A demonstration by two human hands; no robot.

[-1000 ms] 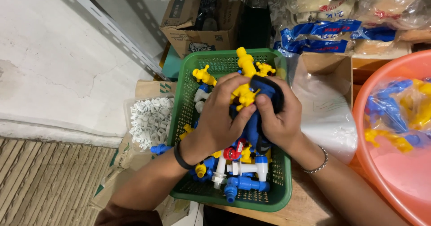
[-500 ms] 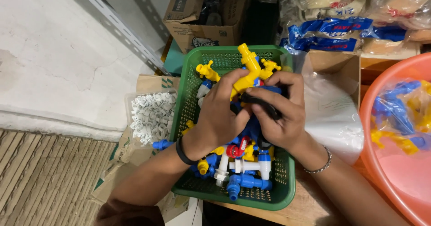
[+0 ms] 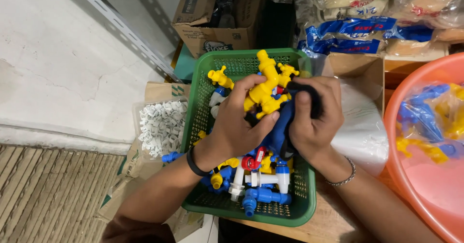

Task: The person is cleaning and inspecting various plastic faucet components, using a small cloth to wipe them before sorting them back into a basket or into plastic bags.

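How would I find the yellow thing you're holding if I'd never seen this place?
Look for the green mesh basket in the middle, full of plastic taps. Over its far half, the left hand grips a yellow tap, beside the right hand with its blue cloth. It's the only tap lifted above the pile.

place: my shop's stockroom | proof: green basket (image 3: 203, 103) of plastic taps (image 3: 263, 91), bagged stock (image 3: 367, 28), cardboard boxes (image 3: 212, 18), bag of white clips (image 3: 162, 127)
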